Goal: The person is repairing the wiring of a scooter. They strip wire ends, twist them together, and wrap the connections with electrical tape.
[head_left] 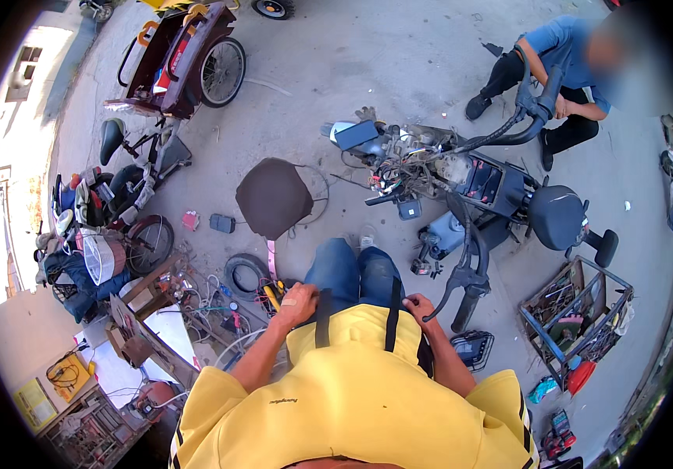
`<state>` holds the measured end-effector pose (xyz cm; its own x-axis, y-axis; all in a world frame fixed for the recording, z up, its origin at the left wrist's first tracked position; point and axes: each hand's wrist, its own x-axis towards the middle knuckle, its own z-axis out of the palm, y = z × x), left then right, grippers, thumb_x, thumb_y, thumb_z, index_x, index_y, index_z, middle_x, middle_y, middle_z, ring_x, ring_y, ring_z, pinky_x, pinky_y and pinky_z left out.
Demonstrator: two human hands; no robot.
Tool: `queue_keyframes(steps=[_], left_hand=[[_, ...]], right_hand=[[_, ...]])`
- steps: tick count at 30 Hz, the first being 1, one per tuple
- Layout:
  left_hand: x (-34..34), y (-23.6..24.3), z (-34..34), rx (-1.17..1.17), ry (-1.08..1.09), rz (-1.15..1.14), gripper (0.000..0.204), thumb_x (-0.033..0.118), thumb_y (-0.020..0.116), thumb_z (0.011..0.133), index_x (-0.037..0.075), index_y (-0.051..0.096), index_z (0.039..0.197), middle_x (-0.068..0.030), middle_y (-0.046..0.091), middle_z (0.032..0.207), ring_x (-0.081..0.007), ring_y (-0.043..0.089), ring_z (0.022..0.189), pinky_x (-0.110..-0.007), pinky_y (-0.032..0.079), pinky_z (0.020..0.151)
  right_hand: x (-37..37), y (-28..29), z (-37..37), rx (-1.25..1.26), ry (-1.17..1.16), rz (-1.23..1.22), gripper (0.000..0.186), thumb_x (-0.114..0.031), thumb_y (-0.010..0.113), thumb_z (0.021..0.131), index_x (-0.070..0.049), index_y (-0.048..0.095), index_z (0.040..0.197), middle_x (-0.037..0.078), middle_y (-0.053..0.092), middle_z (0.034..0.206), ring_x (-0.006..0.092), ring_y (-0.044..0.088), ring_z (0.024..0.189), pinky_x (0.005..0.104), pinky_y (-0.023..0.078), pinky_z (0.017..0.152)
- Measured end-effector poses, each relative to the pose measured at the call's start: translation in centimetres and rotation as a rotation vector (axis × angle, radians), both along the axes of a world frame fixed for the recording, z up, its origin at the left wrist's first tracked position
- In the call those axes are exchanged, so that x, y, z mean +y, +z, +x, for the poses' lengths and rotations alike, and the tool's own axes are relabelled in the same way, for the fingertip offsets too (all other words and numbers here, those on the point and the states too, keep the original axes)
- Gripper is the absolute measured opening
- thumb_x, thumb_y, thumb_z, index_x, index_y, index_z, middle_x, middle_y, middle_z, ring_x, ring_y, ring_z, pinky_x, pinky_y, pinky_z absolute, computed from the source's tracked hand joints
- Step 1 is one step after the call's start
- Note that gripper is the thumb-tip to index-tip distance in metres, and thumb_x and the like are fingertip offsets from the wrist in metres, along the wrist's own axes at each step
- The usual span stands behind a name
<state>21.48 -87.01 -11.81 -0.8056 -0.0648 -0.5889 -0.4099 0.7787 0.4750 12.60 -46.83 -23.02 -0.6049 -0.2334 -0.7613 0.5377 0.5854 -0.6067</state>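
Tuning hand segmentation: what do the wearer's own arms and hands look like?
Loose, short yellow sleeves with black and white stripes toward their outer sides; bare forearms below. The left hand and right hand are ungloved. No watch or cable shows.

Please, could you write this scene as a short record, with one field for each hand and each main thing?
left hand: at the left thigh; grip unclear
right hand: at the right thigh, near a handlebar; grip unclear
scooter: ahead-right, partly stripped, wiring exposed
stool: dark brown seat, ahead-left
tyre: left of the left thigh
metal-framed crate: right, holding mixed items
other person: ahead-right, blue top
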Motion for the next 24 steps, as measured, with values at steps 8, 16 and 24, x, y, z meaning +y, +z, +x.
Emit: queue_keyframes(steps=[8,16,24], left_hand=[[-8.0,7.0,-16.4,-0.498,-0.680,0.285,0.028,0.022,0.062,0.094,0.006,0.077,0.110,-0.0217,0.077,0.098,-0.0420,0.074,0.096,-0.050,0.057,0.082],[-7.8,2.0,-27.3,-0.813,-1.032,0.211,0.042,0.040,0.063,0.097,0.005,0.078,0.116,-0.0203,0.078,0.103,-0.0390,0.074,0.105,-0.048,0.057,0.088],[-6.6,-5.5,-37.5,-0.363,-0.642,0.368,0.026,0.023,0.063,0.107,-0.001,0.073,0.108,-0.0064,0.076,0.085,-0.0141,0.067,0.079,-0.033,0.052,0.073]], right_hand=[[-5.8,11.4,4.0,-0.600,-0.461,-0.481,0.015,-0.012,0.076,0.095,0.001,0.074,0.104,0.001,0.073,0.089,0.0101,0.064,0.080,0.0281,0.051,0.075],[-18.3,13.5,8.3,-0.573,-0.344,-0.299,0.012,-0.009,0.072,0.087,-0.001,0.075,0.095,-0.002,0.066,0.078,0.0086,0.056,0.073,0.0283,0.043,0.064],[-25.6,-0.2,8.0,-0.141,-0.721,-0.057,0.017,-0.017,0.071,0.093,-0.001,0.075,0.096,0.011,0.070,0.074,0.0228,0.067,0.067,0.0378,0.052,0.065]])
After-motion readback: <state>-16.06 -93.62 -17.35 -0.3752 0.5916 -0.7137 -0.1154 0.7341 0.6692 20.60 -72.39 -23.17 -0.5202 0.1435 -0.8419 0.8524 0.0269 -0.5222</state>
